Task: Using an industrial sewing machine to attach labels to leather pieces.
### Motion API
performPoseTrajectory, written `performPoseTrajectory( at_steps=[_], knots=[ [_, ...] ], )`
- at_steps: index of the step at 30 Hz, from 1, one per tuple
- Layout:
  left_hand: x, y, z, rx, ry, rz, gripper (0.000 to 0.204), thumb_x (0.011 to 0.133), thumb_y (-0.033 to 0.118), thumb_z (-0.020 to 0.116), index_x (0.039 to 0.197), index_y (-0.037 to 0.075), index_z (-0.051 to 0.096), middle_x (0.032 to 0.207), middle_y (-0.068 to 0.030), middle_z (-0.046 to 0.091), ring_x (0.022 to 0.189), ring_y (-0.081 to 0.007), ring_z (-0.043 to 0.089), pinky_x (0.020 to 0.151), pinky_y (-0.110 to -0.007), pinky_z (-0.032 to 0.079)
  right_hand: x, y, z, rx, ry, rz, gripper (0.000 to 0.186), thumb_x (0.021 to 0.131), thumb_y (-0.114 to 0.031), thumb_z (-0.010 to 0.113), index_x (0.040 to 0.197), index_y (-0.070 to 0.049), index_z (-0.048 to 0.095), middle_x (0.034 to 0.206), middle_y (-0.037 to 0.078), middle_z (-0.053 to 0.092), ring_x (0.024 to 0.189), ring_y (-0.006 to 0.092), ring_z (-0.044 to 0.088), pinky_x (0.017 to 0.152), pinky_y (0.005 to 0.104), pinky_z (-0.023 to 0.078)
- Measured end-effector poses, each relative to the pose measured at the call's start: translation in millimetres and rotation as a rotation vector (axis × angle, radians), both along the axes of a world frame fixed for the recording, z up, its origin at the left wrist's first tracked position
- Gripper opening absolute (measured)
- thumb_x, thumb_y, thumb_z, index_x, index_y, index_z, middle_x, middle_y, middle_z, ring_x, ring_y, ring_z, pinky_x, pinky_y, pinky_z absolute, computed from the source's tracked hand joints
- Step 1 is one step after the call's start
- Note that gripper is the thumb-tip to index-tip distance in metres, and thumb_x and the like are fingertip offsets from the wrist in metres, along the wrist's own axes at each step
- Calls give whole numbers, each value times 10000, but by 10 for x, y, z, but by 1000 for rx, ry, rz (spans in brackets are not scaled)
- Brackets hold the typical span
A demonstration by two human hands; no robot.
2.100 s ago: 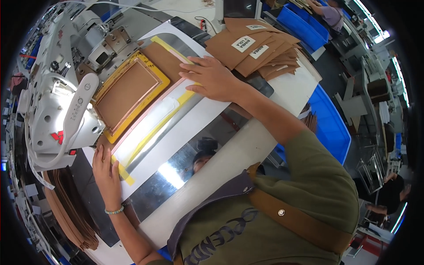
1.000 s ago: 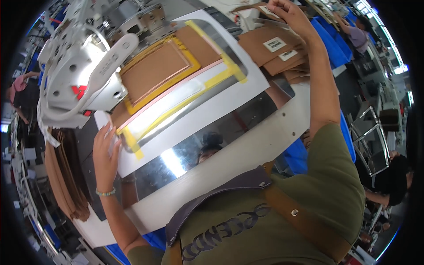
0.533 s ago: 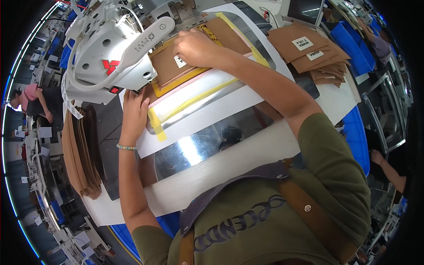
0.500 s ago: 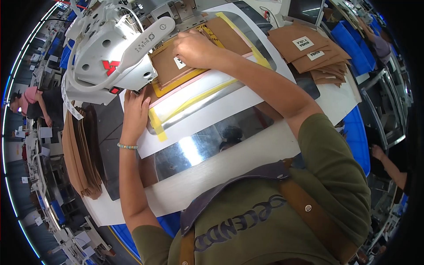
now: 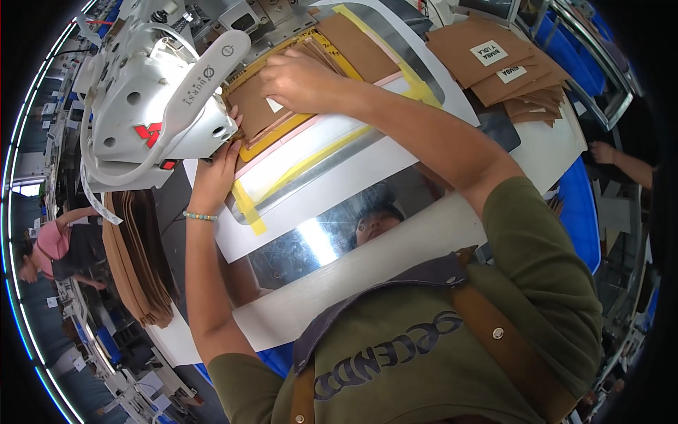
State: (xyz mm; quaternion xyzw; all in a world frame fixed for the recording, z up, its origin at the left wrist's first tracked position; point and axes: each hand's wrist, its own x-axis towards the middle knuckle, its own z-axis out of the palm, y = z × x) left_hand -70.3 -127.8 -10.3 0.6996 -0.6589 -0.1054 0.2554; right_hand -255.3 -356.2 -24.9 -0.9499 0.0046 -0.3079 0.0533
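Under the white sewing machine head, a yellow frame surrounds a brown panel bearing a white label. My right hand is over this panel, fingers bent and pressed together on it beside the label; its fingertips are partly hidden. My left hand is at the frame's left corner, close to the machine head. Its thumb lies by the frame and other fingertips show past the machine, stretched and apart. The machine covers part of that hand. A brown strip lies right of the frame.
Several labelled brown panels are piled at the right. A stack of brown pieces hangs at the table's left. A white sheet with yellow tape and a shiny metal plate are in front of me. Blue bins stand at right.
The view has shifted a little. Both hands stay at the frame; more of my left fingertips now shows past the machine. At the far left, a person in pink has changed posture.
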Motion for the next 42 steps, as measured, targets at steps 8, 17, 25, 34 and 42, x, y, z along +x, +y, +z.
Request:
performPoseTrajectory(
  at_steps=[8,17,25,34,42],
  knots=[
    [278,-135,-237,10,273,148,388,1086,63,596,1468,0,621,1531,-108,639,1390,-225,588,1195,-373,432,-136,141,-39,233,182,261,334,928,-42,646,1167,-172,840,1399,67,707,1355,283,599,1150,462,446],
    [1006,59,-615,-137,-217,249,333,1073,22,592,1400,4,648,1466,-171,649,1317,-319,634,1151,-415,481,26,241,-57,176,110,345,382,915,-40,664,1208,-211,839,1355,73,731,1296,279,636,1150,459,451],
    [211,-273,-31,-23,-139,-30,406,1143,218,523,1528,116,601,1621,-71,557,1570,-297,408,1326,-434,252,-10,234,-72,132,109,375,315,938,-93,673,1183,-211,833,1341,73,734,1289,251,640,1187,521,420],
    [284,-308,-78,-30,-143,25,413,1157,294,529,1514,96,587,1601,-77,569,1516,-303,469,1294,-431,315,2,249,-69,140,110,349,399,908,-30,650,1208,-220,833,1360,64,727,1300,280,633,1154,462,447],
    [427,-346,-64,-180,-153,-92,473,975,6,639,1441,87,655,1480,-80,681,1384,-254,615,1210,-374,446,-18,267,9,170,156,314,381,926,-61,669,1216,-247,831,1350,52,727,1286,298,639,1126,455,465]
  ],
)
